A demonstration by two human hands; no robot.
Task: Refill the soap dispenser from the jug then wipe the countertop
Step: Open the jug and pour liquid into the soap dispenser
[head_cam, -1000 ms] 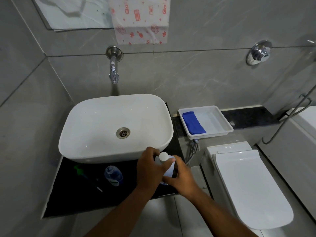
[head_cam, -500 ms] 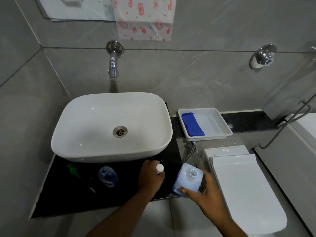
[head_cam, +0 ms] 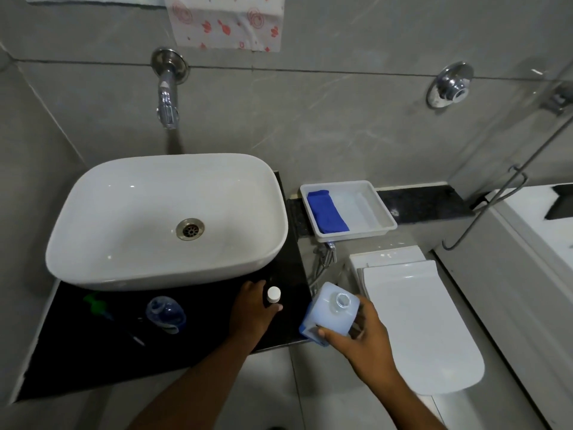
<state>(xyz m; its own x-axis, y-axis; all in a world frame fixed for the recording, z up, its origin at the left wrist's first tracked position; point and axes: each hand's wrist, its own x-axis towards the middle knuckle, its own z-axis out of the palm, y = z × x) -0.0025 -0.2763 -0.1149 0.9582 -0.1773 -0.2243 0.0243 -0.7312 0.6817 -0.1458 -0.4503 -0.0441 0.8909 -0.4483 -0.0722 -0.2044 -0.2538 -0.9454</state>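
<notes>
My right hand (head_cam: 366, 336) grips a pale blue jug (head_cam: 328, 315) by its lower side, just past the right end of the black countertop (head_cam: 77, 352). The jug's round mouth faces up and is uncovered. To its left, my left hand (head_cam: 252, 315) pinches the jug's white cap (head_cam: 273, 294) low over the countertop. The soap dispenser bottle (head_cam: 167, 313), clear with blue liquid, stands on the countertop in front of the sink, with no top on it. Its green pump (head_cam: 94, 302) lies to the left of it. A blue cloth (head_cam: 327, 211) lies folded in a white tray (head_cam: 383, 209).
A white basin (head_cam: 130, 212) fills the back of the countertop under a wall tap (head_cam: 167, 97). To the right stands a toilet (head_cam: 428, 330) with its lid down. The tray sits on a dark ledge (head_cam: 424, 203) behind it. A metal rail (head_cam: 496, 203) slants at far right.
The cap has come off the jug and stays in my left hand. My right hand has carried the jug to the right, past the counter's end, and tilted its mouth into view.
</notes>
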